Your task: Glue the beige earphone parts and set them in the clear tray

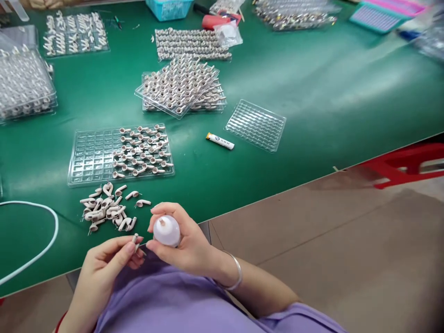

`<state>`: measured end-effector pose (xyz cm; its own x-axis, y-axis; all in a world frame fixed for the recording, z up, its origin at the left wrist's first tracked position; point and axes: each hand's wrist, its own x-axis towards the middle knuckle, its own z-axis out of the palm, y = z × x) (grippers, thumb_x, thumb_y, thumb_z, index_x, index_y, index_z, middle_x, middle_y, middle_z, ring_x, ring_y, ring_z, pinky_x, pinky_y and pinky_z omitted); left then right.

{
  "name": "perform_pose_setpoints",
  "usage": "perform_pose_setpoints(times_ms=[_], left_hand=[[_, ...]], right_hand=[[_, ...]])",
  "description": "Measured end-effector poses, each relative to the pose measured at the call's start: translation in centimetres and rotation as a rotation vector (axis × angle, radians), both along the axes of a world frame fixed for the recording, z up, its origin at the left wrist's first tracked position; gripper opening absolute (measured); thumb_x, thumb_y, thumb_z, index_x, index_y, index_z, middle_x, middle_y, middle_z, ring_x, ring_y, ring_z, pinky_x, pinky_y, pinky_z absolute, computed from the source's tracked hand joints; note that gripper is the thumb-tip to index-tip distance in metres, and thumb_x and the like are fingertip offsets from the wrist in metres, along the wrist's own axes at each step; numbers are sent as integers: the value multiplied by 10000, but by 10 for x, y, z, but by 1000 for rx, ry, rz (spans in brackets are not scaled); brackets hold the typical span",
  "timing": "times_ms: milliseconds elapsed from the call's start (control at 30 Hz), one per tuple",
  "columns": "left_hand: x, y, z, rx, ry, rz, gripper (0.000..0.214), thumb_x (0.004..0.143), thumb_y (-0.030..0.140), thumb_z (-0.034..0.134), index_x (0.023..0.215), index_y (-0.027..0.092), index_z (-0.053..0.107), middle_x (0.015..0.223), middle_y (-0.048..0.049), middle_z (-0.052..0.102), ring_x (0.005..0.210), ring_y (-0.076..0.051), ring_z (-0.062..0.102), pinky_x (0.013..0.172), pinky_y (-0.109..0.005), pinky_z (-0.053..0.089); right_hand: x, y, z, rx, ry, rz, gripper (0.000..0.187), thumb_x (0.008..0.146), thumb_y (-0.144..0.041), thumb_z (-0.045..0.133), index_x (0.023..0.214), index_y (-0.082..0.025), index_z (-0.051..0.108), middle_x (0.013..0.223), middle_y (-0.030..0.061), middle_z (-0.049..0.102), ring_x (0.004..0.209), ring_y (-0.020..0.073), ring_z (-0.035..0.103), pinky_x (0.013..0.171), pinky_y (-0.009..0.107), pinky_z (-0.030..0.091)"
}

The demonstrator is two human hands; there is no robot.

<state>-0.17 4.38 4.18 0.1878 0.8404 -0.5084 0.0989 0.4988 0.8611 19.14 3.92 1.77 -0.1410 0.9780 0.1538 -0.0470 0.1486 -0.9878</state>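
Between the thumb and fingers of my left hand [111, 261] is a small white earbud shell [135, 238], held at the table's front edge. My right hand [189, 240] is wrapped round a white squeeze bottle [167, 231], its narrow tip facing up toward me. The two hands are close together but apart. Just beyond them lies a loose pile of earbud shells [104, 208], some with thin wires sticking out. Behind the pile is a clear plastic tray [92, 155], its right half filled with rows of the same shells and its left cells bare.
A white tube with an orange end [220, 141] lies near a clear tray [256, 125]. Stacked filled trays [180, 88] stand farther back, more [24, 83] at left. A white cable [52, 236] curves at left. A blue basket [169, 9] and a red stool [405, 164] also show.
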Motion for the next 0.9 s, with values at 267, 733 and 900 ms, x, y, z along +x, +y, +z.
perform_pose_setpoints(times_ms=[267, 733, 900], left_hand=[[4, -5, 3, -69, -136, -82, 204, 765, 402, 740, 769, 202, 778, 635, -26, 685, 604, -134, 607, 593, -231, 519], [-1, -10, -3, -20, -116, -173, 241, 810, 385, 680, 672, 198, 744, 617, -14, 605, 576, -122, 555, 558, -230, 481], [-17, -17, -2, 174, 178, -126, 167, 815, 380, 681, 817, 235, 765, 723, -16, 661, 630, -128, 621, 558, -191, 510]], right_hand=[[-9, 2, 1, -117, 129, 121, 390, 770, -216, 673, 1099, -251, 466, 859, -9, 603, 673, 110, 578, 594, 236, 505], [-5, -2, -1, -153, 123, 185, 395, 787, -256, 683, 1100, -249, 443, 926, 8, 578, 713, 106, 563, 622, 234, 498], [11, -10, -1, -64, -151, 204, 546, 816, -200, 647, 1272, -238, 348, 1147, 77, 515, 851, 132, 556, 739, 270, 505]])
